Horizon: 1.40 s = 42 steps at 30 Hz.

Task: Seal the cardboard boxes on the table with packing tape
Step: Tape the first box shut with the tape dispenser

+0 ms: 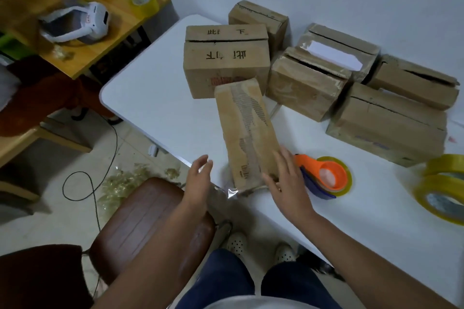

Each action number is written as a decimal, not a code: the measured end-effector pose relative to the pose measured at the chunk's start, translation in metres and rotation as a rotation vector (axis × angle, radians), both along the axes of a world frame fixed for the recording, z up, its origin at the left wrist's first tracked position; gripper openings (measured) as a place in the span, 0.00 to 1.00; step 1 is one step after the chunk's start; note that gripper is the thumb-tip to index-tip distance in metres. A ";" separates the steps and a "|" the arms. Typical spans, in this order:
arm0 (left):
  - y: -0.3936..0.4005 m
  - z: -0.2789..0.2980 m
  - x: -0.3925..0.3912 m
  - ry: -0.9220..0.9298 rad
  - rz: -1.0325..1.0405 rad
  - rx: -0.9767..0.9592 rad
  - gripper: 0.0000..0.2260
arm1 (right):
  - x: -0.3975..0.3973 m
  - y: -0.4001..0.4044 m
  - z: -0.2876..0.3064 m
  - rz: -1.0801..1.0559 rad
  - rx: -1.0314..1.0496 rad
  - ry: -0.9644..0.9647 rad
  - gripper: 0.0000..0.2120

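Note:
A long narrow cardboard box (244,130) lies on the white table (150,98), its near end at the table's front edge. A loose clear tape end (232,193) sticks out from that near end. My right hand (286,178) rests with straight fingers on the box's near right side. My left hand (199,178) hovers open just left of the box, not touching it. An orange and blue tape dispenser (324,175) with a yellowish roll lies right beside my right hand. Several other cardboard boxes (226,65) stand at the back of the table.
Two yellow tape rolls (442,190) lie at the table's right edge. A brown chair (140,221) stands left of my legs. A wooden side table (82,40) at left holds a white headset and another tape roll. A black cable and tape scraps lie on the floor.

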<state>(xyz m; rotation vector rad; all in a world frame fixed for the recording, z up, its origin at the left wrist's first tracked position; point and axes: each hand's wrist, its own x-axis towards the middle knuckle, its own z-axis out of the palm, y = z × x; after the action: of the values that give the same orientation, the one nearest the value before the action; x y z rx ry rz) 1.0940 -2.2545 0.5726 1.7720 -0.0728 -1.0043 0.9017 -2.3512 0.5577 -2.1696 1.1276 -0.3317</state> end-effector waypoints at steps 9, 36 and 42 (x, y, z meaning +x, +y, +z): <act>0.057 -0.020 -0.024 0.559 -0.016 -0.113 0.23 | 0.028 0.003 0.001 0.428 -0.298 0.493 0.42; 0.028 -0.036 -0.028 0.095 0.105 -0.142 0.02 | 0.024 -0.001 -0.007 0.411 -0.393 0.474 0.35; -0.002 -0.037 -0.047 0.013 0.120 -0.139 0.02 | 0.022 -0.004 -0.005 0.432 -0.422 0.454 0.35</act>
<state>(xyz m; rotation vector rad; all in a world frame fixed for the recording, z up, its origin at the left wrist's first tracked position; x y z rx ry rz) 1.0466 -2.2561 0.5358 1.6242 -0.0268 -0.9020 0.9233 -2.3548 0.5523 -2.8877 0.8221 0.1411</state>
